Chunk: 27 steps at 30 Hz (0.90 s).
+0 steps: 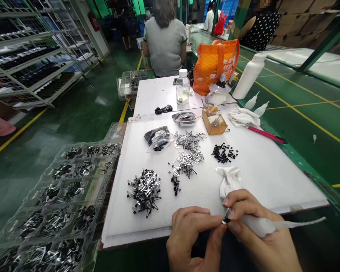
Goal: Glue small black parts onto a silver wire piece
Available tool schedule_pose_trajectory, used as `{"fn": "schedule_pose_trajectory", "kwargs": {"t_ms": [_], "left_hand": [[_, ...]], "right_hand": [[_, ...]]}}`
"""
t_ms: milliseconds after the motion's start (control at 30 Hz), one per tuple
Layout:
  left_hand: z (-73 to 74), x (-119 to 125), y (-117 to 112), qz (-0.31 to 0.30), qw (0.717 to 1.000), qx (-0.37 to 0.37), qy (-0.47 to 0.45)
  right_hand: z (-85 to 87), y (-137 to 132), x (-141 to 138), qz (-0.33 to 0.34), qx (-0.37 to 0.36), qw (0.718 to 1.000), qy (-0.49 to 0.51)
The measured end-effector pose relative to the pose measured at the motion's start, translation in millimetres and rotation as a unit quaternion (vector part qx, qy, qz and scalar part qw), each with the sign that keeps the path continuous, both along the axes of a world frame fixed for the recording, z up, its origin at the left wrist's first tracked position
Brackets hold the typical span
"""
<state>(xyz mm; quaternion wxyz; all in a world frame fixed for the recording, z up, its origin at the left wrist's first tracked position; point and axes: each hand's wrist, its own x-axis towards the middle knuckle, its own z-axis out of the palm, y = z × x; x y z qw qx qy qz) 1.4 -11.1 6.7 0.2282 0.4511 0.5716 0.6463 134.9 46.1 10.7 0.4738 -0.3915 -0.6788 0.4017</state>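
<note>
Close to the table's front edge, my left hand (194, 236) pinches a small shiny metal clip (226, 218) with dark parts between thumb and forefinger. The fingertips of my right hand (249, 219) close on the other end of that same clip. Tucked in my right palm lies a soft white squeeze bottle (257, 225), its long thin nozzle pointing right. Just beyond my hands is a crumpled white tissue (229, 180). Small black pieces (224, 152) are scattered farther back. A heap of silver and black clips (145, 190) lies to the left, with loose V-shaped metal parts (187, 153) mid-table.
Compartment trays (86, 190) full of parts stand left of the table. Toward the back are plastic bags of parts (158, 138), a yellowish box (214, 122), a clear bottle (183, 88), an orange bag (214, 68) and a pink-handled tool (266, 135). A person (164, 41) sits ahead.
</note>
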Motion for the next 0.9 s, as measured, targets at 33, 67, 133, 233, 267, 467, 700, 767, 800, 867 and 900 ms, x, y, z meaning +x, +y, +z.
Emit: {"fn": "schedule_pose_trajectory", "kwargs": {"t_ms": [33,67,133,233,267,467,700,767,800,867,900], "left_hand": [[0.6,0,0,-0.004,1.0,0.0,0.001],[1.1,-1,0,-0.007,1.0,0.0,0.003],[1.9,-1,1,-0.011,1.0,-0.002,0.005],[2.3,0,1,-0.013,1.0,-0.006,0.006],[2.3,0,1,-0.012,1.0,-0.008,0.007],[2.0,-6,2,-0.022,0.999,-0.001,0.033],[4.6,-5,2,-0.022,0.999,0.007,0.041],[4.5,-3,2,-0.024,0.999,0.008,0.043],[4.2,-2,1,-0.025,0.999,0.01,0.045],[3.5,-2,1,-0.027,0.998,0.014,0.047],[3.2,-2,2,-0.028,0.998,0.017,0.049]], "right_hand": [[-0.6,0,0,0.006,0.003,1.0,-0.005],[-1.3,1,0,0.012,0.007,1.0,-0.008],[-2.6,0,1,0.015,0.004,1.0,-0.006],[-2.7,-1,-1,0.012,-0.004,1.0,0.007],[-2.4,-1,-1,0.006,-0.009,1.0,0.014],[-5.6,-1,0,0.017,-0.01,1.0,0.02],[-13.8,-6,3,0.008,-0.032,0.998,0.054],[-13.1,-6,0,0.005,-0.04,0.997,0.068],[-12.3,-5,-2,0.002,-0.043,0.996,0.078],[-10.8,-4,-6,-0.008,-0.048,0.994,0.097],[-10.4,-4,-7,-0.014,-0.048,0.993,0.104]]}}
